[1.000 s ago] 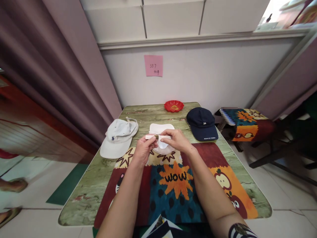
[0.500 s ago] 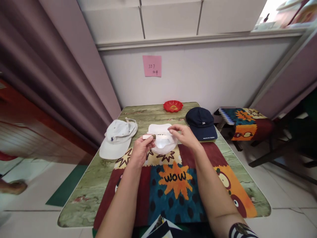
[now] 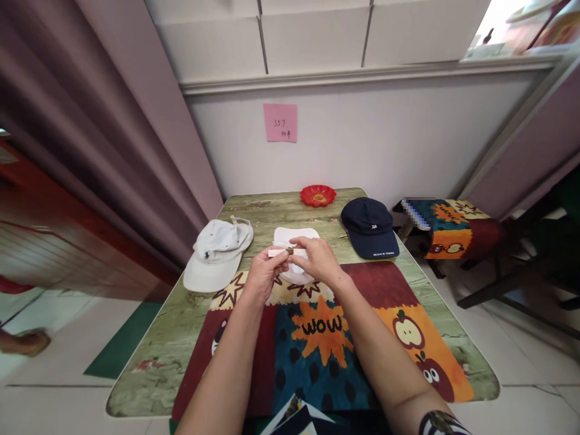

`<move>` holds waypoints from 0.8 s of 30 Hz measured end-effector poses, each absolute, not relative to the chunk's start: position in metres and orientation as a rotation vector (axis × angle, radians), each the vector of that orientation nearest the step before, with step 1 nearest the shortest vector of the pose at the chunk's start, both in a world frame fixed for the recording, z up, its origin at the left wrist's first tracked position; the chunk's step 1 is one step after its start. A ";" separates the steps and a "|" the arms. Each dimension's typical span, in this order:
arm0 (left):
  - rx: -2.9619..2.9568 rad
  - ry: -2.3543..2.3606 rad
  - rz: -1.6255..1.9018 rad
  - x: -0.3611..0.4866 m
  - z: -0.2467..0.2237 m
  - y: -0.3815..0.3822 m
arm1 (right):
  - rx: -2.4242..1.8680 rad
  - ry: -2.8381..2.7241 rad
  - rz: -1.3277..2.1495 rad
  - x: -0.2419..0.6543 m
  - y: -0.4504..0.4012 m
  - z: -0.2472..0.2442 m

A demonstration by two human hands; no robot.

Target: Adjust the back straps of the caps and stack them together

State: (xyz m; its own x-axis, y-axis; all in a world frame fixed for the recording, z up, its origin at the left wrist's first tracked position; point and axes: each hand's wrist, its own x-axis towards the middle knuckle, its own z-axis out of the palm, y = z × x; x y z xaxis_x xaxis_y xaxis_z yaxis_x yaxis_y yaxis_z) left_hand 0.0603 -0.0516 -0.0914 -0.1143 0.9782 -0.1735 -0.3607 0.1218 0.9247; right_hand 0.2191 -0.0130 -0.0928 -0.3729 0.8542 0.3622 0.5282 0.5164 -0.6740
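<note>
A white cap [image 3: 296, 234] lies in the middle of the table, partly hidden behind both hands. My left hand [image 3: 268, 266] pinches its white strap [image 3: 277, 253] near a small brownish buckle [image 3: 290, 251]. Fingers of my right hand [image 3: 316, 257] are closed at the other side of that buckle, also on the strap. To the left rests a light grey cap [image 3: 212, 275] with a small dark logo. On the right sits a navy cap [image 3: 369, 225] with its brim toward me.
A red scalloped dish [image 3: 318, 195] stands at the back of the wooden table [image 3: 149, 356]. The colourful mat [image 3: 317, 374] covers the near middle. Beyond the right edge is a stool with a patterned cover [image 3: 453, 232]. A person's foot [image 3: 27, 342] shows at far left.
My right hand has moved left along the strap, close to my left hand. The buckle now shows between the fingertips. The view has shifted slightly.
</note>
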 end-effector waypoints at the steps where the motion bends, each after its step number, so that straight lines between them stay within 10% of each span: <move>1: 0.775 1.106 1.347 0.060 -0.092 -0.051 | -1.145 -2.064 0.610 0.220 -0.013 -0.093; 24: 1.137 1.364 1.447 0.056 -0.089 -0.050 | -1.139 -1.991 0.770 0.224 -0.016 -0.088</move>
